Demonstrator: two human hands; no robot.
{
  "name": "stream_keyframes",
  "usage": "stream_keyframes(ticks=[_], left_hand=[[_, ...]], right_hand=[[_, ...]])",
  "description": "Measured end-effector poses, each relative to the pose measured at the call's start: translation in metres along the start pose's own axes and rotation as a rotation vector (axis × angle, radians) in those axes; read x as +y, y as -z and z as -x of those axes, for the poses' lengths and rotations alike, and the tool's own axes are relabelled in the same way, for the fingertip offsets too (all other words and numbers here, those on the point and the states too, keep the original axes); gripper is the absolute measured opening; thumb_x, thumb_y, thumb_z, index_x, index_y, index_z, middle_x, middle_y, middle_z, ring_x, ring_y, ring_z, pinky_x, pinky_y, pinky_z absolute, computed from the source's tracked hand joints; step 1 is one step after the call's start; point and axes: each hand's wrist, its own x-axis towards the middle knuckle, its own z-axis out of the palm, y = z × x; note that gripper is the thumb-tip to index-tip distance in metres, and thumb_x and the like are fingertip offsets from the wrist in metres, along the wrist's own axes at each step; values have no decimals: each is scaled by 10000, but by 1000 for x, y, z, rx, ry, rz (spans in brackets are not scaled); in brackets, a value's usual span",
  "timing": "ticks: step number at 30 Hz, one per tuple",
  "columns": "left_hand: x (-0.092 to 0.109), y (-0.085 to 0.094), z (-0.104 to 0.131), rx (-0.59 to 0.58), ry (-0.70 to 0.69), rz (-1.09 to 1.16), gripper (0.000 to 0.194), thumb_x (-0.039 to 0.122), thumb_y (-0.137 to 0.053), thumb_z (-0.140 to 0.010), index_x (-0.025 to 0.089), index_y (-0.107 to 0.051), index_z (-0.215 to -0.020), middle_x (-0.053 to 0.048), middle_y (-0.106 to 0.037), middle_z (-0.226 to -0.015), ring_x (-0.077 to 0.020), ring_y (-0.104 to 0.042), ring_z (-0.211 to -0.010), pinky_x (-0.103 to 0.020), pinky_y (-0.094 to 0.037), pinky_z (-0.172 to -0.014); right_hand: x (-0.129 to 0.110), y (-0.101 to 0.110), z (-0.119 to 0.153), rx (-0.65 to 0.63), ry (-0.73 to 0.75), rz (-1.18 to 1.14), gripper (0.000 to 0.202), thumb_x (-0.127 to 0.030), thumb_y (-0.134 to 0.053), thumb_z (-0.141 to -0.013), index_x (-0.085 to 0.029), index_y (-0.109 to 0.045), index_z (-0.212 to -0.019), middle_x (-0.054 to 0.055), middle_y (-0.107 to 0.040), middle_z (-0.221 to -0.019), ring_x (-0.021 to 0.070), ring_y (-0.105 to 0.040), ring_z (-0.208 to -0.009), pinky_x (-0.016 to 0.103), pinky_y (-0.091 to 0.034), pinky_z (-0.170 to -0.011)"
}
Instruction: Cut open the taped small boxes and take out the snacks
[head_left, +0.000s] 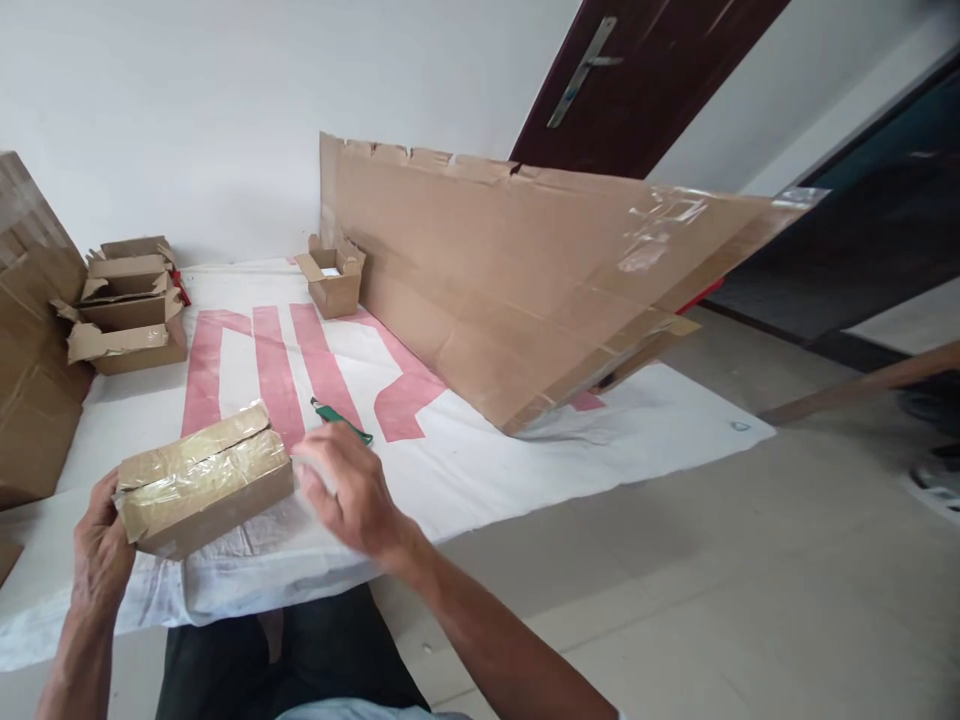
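A small cardboard box (217, 515), its top seam covered with shiny tape, is tilted at the table's front edge. My left hand (101, 540) grips its left end, with the fingers partly hidden behind the box. Close to the box's right end is my right hand (349, 490), slightly blurred, its fingers curled closed. Whatever those fingers pinch, if anything, cannot be made out. Just beyond the right hand lies a green utility knife (341, 418) on the white cloth.
A white cloth with pink-red markings covers the table (450, 500). Several open small boxes (131, 315) stand at the left beside a large carton (34, 350). Another open box (334, 285) sits at the back, against a big upright cardboard sheet (487, 270).
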Motion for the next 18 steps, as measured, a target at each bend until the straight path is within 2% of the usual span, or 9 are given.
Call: stream_keyframes(ticks=[1, 4, 6, 7, 10, 14, 18], left_hand=[[2, 0, 0, -9, 45, 51, 648, 695, -762, -891, 216, -758, -1327, -132, -719, -1528, -400, -674, -1411, -498, -559, -1215], [10, -1, 1, -35, 118, 162, 667, 698, -859, -795, 225, -780, -1258, -133, -687, -1565, -414, -634, -1459, -498, -514, -1259], [14, 1, 3, -57, 103, 185, 683, 709, -883, -766, 223, -791, -1237, -140, -690, -1552, -414, -630, -1458, -491, -521, -1247], [17, 2, 4, -73, 91, 192, 692, 713, -888, -763, 220, -796, -1240, -146, -692, -1547, -415, -629, -1457, -488, -534, -1230], [24, 7, 8, -148, 67, 220, 729, 711, -892, -777, 211, -801, -1299, -169, -674, -1573, -419, -629, -1455, -468, -595, -1149], [28, 15, 12, -242, 76, 242, 736, 667, -911, -790, 237, -796, -1376, -166, -623, -1637, -424, -612, -1478, -434, -646, -1063], [32, 19, 17, -313, 94, 271, 707, 610, -924, -802, 261, -794, -1402, -146, -567, -1699, -419, -594, -1502, -421, -642, -1078]], right_hand=[[26, -6, -4, -18, -107, 87, 208, -204, -531, -1101, -238, -730, -1154, 95, -717, -1075, 260, -666, -1031, 410, -585, -950], [91, -22, -3, -246, -409, 333, 168, -237, -659, -1058, -205, -712, -1214, 133, -709, -1196, 306, -630, -1163, 422, -534, -1040], [120, -29, 3, -391, -586, 452, 205, -279, -691, -1062, -203, -705, -1252, 138, -682, -1301, 305, -611, -1228, 396, -504, -1057], [129, -32, 7, -410, -618, 468, 203, -296, -706, -1057, -191, -710, -1231, 149, -679, -1300, 317, -612, -1226, 400, -500, -1041], [144, -39, 14, -428, -643, 475, 168, -291, -716, -1044, -176, -711, -1166, 169, -675, -1270, 341, -615, -1217, 418, -484, -1019], [147, -44, 15, -398, -648, 430, 83, -229, -618, -1044, -182, -684, -1059, 164, -681, -1200, 323, -630, -1153, 403, -476, -972], [145, -41, 1, -327, -689, 330, 257, -282, -404, -1081, -199, -627, -982, 113, -663, -985, 272, -637, -915, 354, -489, -786]])
